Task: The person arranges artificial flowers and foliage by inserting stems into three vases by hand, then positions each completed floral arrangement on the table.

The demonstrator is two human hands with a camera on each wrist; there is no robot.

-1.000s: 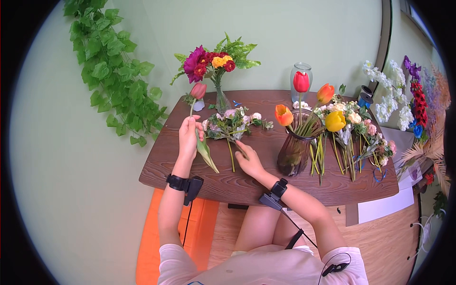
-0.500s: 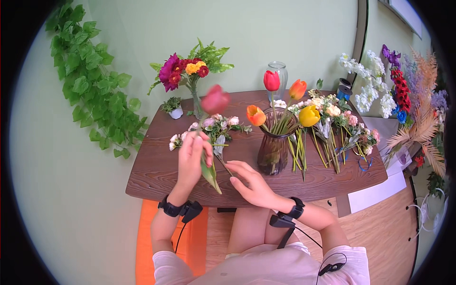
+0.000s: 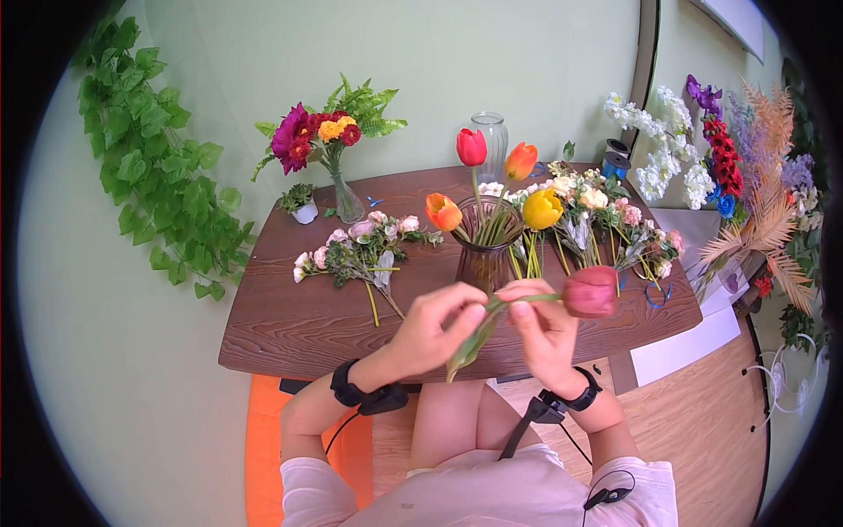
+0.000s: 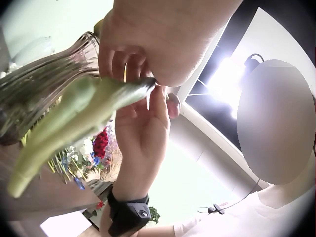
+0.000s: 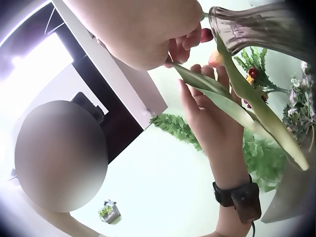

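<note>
A dusky pink tulip point(image 3: 590, 292) lies nearly level in front of my body, its bloom pointing right. My left hand point(image 3: 436, 327) pinches the stem near the leaves, which hang down below the fingers. My right hand point(image 3: 546, 341) holds the stem close under the bloom. In the right wrist view the long green leaves point(image 5: 247, 101) cross in front of the left hand. Just beyond both hands stands a purple glass vase point(image 3: 483, 265) with a red tulip point(image 3: 471, 147), a yellow tulip point(image 3: 543, 209) and orange ones.
Pale pink flower sprays point(image 3: 360, 241) lie left on the brown table point(image 3: 281, 307); more cut flowers point(image 3: 597, 206) lie right of the vase. Behind stand a clear glass jar point(image 3: 492, 140), a vase of mixed flowers point(image 3: 348, 200) and a small potted plant point(image 3: 303, 209).
The left hand has brought the tulip right and down, tipping it from upright to level. My right hand has left the sprays' stems and now holds the tulip too. The head view has shifted.
</note>
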